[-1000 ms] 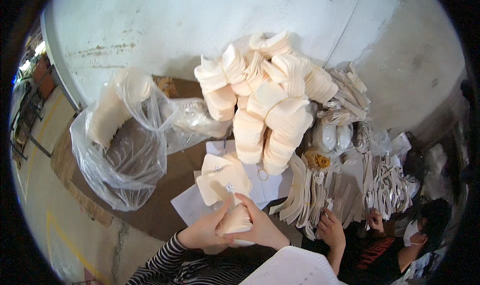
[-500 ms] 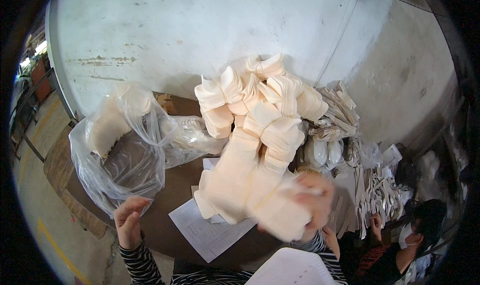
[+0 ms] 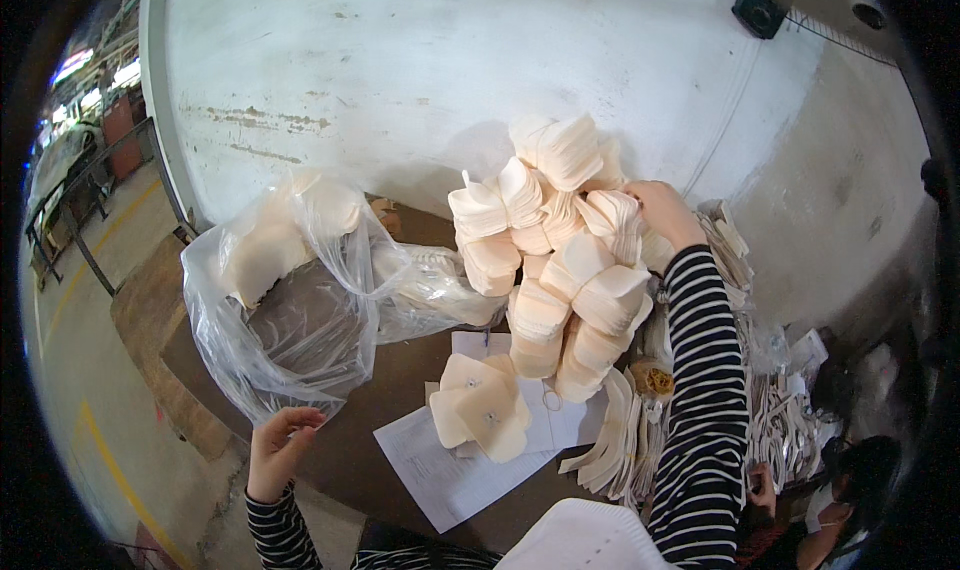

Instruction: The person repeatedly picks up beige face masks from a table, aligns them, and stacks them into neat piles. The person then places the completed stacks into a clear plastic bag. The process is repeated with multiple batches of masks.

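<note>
Cream cup-shaped foam pads, tied in bundles, form a tall pile (image 3: 580, 270) on the brown table. At the pile's upper right, my right hand (image 3: 662, 215) has its fingers bent against the edge of a pad bundle (image 3: 612, 215); part of its grip is hidden. Near the table's front left, my left hand (image 3: 278, 455) holds nothing. Its fingers are slightly curled and apart, just below a clear plastic bag (image 3: 350, 360) with more pads inside. A few crossed pads (image 3: 485, 410) lie on printed paper sheets (image 3: 425, 480) in front of the pile.
A loose rubber band (image 3: 552, 400) lies on the paper. Bundled cream strips (image 3: 615, 440) and a small heap of yellow bands (image 3: 655, 378) sit beside my right sleeve. A co-worker (image 3: 860, 490) is at the lower right, by more strips. A pale wall (image 3: 400, 90) stands behind the table.
My right hand has swung up and away from the front of the table to the back right of the pile. Crossed pads now show on the paper. My left hand stays near the bag.
</note>
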